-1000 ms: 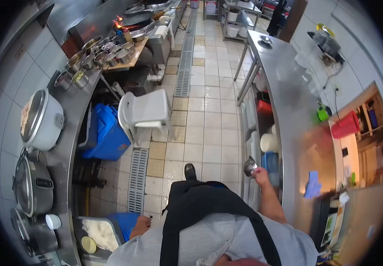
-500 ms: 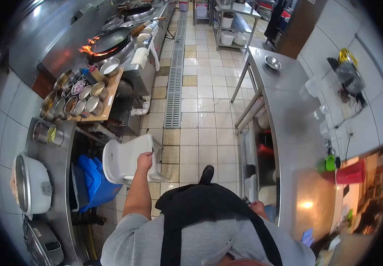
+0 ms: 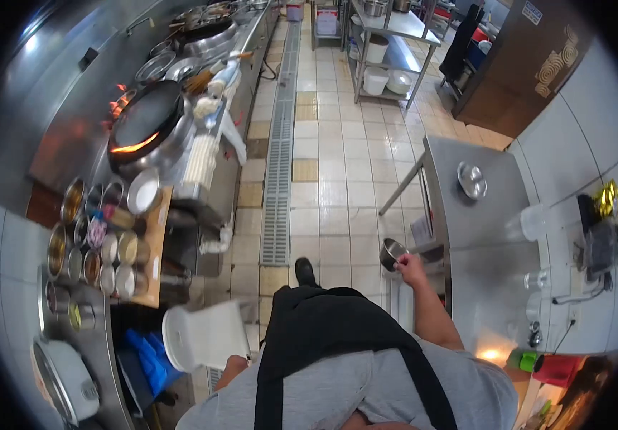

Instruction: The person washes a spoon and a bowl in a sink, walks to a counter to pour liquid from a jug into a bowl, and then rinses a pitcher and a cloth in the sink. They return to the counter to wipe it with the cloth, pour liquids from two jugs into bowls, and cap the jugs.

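My right hand (image 3: 411,268) is out in front beside the steel table on the right, closed on a small, deep metal bowl (image 3: 393,253). The bowl is tilted, and its dark inside shows. Low by my left side, my left hand (image 3: 234,367) is closed near the seat of a white plastic stool (image 3: 205,335). A small dark bit shows at its fingers; what it holds, if anything, I cannot make out.
Left, a wok (image 3: 148,115) stands over flames, with metal seasoning containers (image 3: 126,247) on a wooden board. A rice cooker (image 3: 65,380) is nearer. Right, metal bowls (image 3: 471,180) rest on the steel table (image 3: 488,236). A drain grate (image 3: 277,179) runs along the aisle.
I have moved forward along the aisle. My right hand has come forward from beside my body, and the metal bowl now shows in it. My left hand has dropped back toward my side.
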A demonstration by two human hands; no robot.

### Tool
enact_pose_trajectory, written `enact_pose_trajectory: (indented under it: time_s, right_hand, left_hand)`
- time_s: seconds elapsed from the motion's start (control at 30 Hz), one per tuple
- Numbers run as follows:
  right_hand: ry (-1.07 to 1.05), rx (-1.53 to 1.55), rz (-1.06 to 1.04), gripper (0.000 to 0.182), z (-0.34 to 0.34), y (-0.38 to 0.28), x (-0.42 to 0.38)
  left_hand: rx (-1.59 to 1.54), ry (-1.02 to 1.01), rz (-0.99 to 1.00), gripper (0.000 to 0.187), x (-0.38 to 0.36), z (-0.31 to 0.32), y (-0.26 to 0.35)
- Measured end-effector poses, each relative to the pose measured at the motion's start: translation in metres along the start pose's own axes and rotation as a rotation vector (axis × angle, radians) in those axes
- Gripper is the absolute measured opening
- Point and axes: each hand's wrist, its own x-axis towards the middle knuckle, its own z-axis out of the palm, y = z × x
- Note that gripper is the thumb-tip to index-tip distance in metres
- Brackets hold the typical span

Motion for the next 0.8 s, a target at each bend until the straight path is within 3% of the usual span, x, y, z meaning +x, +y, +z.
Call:
enact_pose_trajectory:
  time_s: [0.07,0.1,0.13,0.17,0.2,0.23,0.27,0.3,0.33,0.4,0.5,0.53,0.63,0.73,0.8]
  right_hand:
    - [0.041,-0.057,0.044,0.015,-0.004,-0.03,0.019]
    - [0.069,-0.09,0.061,0.016,-0.005,-0.038,0.033]
    - [0.094,-0.121,0.083,0.016,-0.006,-0.044,0.046]
    - [0.096,-0.098,0.06,0.019,-0.007,-0.05,0.055]
    - [0.097,-0.091,0.082,0.019,-0.008,-0.054,0.06]
    - [0.117,-0.132,0.049,0.019,-0.009,-0.061,0.072]
    - [0.138,-0.175,0.008,0.019,-0.012,-0.069,0.088]
    - [0.143,-0.171,0.014,0.019,-0.016,-0.08,0.103]
    - [0.158,-0.222,-0.019,0.018,-0.02,-0.093,0.118]
    - [0.173,-0.279,-0.05,0.016,-0.025,-0.114,0.161]
    - [0.146,-0.284,-0.297,0.013,-0.03,-0.135,0.249]
    - [0.139,-0.282,-0.292,0.013,-0.034,-0.15,0.274]
    - [0.091,-0.274,-0.681,0.009,-0.044,-0.224,0.366]
    - [0.017,-0.26,-0.929,0.009,-0.052,-0.303,0.44]
    - [-0.022,-0.255,-0.983,0.009,-0.054,-0.35,0.487]
  left_hand:
    - [-0.712,-0.282,-0.884,0.016,0.049,-0.023,-0.022]
    - [-0.651,-0.272,-0.934,0.021,0.084,-0.053,-0.038]
    - [-0.592,-0.262,-0.985,0.029,0.126,-0.148,-0.027]
    - [-0.184,-0.191,-0.602,0.034,0.168,-0.107,-0.091]
    - [-0.452,-0.216,-0.753,0.038,0.223,-0.151,-0.107]
    - [-0.356,-0.234,-0.647,0.038,0.276,-0.226,-0.103]
    - [-0.211,0.094,-0.543,0.036,0.332,-0.232,-0.129]
    - [-0.244,0.062,-0.534,0.036,0.383,-0.309,-0.114]
    - [-0.292,0.168,-0.423,0.035,0.435,-0.349,-0.119]
    - [-0.512,0.289,-0.263,0.028,0.505,-0.473,-0.07]
    - [-0.432,0.391,-0.042,0.025,0.607,-0.563,-0.029]
    - [-0.439,0.4,-0.004,0.024,0.627,-0.584,-0.011]
    - [-0.414,0.403,0.074,0.021,0.689,-0.625,0.023]
    - [-0.402,0.345,0.072,0.019,0.724,-0.659,0.023]
    - [-0.406,0.331,0.043,0.019,0.758,-0.677,0.007]
